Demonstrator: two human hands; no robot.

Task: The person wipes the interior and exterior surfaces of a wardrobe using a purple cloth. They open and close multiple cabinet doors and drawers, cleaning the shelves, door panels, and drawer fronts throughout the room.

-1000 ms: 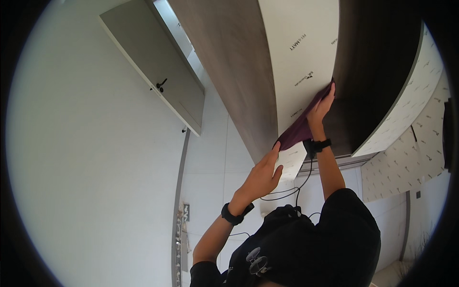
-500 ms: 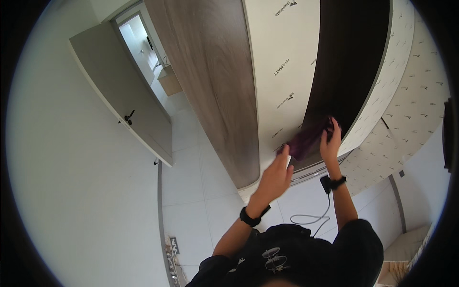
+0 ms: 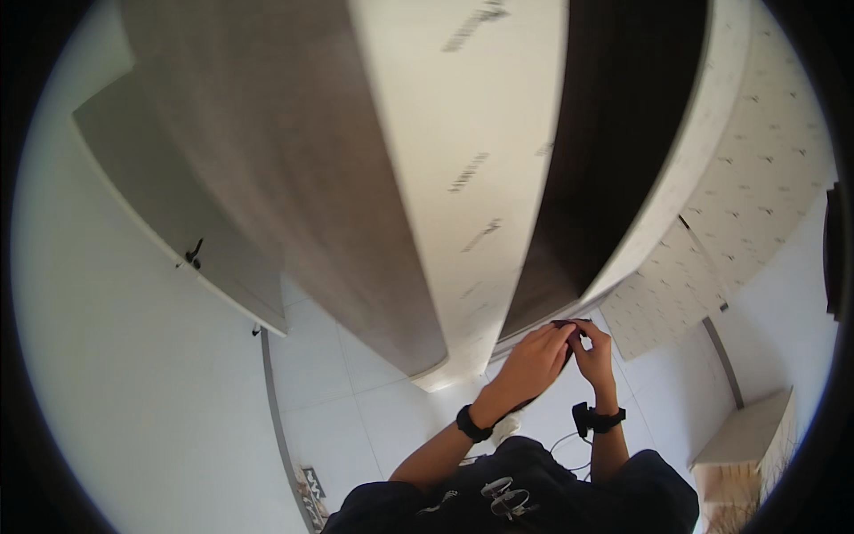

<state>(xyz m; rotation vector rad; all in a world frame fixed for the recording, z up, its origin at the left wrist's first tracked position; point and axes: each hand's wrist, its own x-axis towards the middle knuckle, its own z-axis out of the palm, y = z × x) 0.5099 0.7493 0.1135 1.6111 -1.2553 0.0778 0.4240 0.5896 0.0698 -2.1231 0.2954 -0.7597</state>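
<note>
A dark purple cloth [image 3: 562,363] is bunched between my two hands, in front of the lower end of the cabinet. My left hand [image 3: 532,363] lies over it with its fingers closed toward the right hand. My right hand [image 3: 594,358] pinches the cloth between thumb and fingers. The hands meet at their fingertips, and most of the cloth is hidden behind the left hand. Facing me stands the cabinet, with a dark brown inside [image 3: 614,169] and a pale film-covered panel [image 3: 471,196].
A wood-grain side panel [image 3: 302,187] of the cabinet rises at left. Beyond it a grey door [image 3: 187,196] stands ajar by a white wall. A film-covered door panel [image 3: 747,151] juts out at right. Near the lower right is a pale box-like unit [image 3: 752,432]. A thin cable [image 3: 556,440] hangs near my right arm.
Both hands have drawn back from the cabinet toward my body with the purple cloth and come together. The cloth was spread between them; now it is bunched. The view has shifted closer to the cabinet.
</note>
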